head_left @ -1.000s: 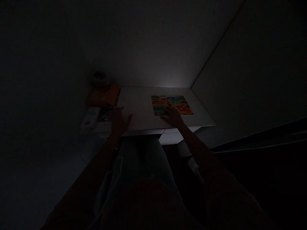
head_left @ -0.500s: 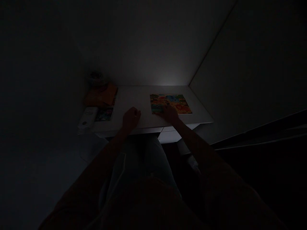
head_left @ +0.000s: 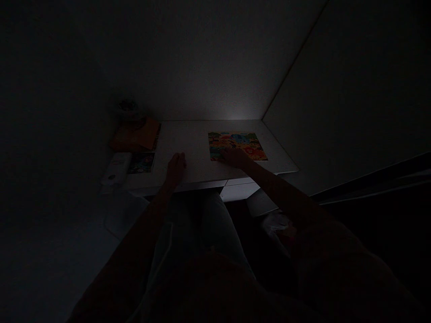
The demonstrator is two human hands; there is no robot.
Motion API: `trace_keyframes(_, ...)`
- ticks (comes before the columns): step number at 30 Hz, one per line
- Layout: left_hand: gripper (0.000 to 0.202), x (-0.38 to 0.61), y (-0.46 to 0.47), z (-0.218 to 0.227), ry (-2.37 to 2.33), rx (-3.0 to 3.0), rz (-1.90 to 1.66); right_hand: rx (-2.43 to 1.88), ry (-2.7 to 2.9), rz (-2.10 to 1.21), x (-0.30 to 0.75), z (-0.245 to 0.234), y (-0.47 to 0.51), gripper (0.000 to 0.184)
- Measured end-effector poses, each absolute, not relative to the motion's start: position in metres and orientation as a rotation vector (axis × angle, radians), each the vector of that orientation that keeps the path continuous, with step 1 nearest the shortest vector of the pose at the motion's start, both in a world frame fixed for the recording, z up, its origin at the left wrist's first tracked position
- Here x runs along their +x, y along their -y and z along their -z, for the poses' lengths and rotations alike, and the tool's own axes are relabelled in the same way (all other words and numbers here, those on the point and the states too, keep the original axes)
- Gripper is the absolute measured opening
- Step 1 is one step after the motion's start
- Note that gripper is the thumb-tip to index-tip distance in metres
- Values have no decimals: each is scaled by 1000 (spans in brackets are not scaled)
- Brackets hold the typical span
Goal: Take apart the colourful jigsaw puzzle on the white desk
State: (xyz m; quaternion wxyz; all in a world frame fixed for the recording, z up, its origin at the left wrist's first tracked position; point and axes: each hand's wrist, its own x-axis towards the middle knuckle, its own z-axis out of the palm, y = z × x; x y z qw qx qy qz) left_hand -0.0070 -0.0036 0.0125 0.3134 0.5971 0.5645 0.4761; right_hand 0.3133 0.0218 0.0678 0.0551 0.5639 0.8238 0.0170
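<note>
Toward the desk's [head_left: 198,148] far right corner lies a colourful picture board [head_left: 237,146], flat on the white top. On its near left edge rests the right hand [head_left: 235,157], fingers spread flat, gripping nothing. Near the front edge, left of the board and apart from it, the left hand [head_left: 175,167] sits loosely curled; in this dark view I cannot tell whether it holds anything. At the left edge lie an orange packet [head_left: 136,134], a small dark card [head_left: 141,162] and a white box [head_left: 116,169].

A colourful puzzle picture [head_left: 237,145] lies flat on the white desk [head_left: 191,148].
</note>
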Motion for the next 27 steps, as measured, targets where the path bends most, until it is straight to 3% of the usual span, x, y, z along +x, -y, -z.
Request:
trace_keyframes(3,55,-7,3,-10,-1479,1569,-1263,1748,-2578,41,315,-64,-16,61)
trace_keyframes(11,63,-6,1,-7,-1490,1564,-1319,1981,-2575,20,294,-9,37,90)
trace_keyframes(18,63,-6,6,-14,-1491,1550,-1352,1846,-2722,75,281,-1,80,104)
trace_keyframes(20,62,-6,7,-15,-1477,1551,-1359,1814,-2758,103,286,-6,87,98)
trace_keyframes(25,64,-8,6,-14,-1481,1519,-1385,2015,-2868,119,317,-7,101,61)
trace_keyframes(27,67,-9,6,-12,-1470,1527,-1407,2059,-2878,95,329,0,105,56)
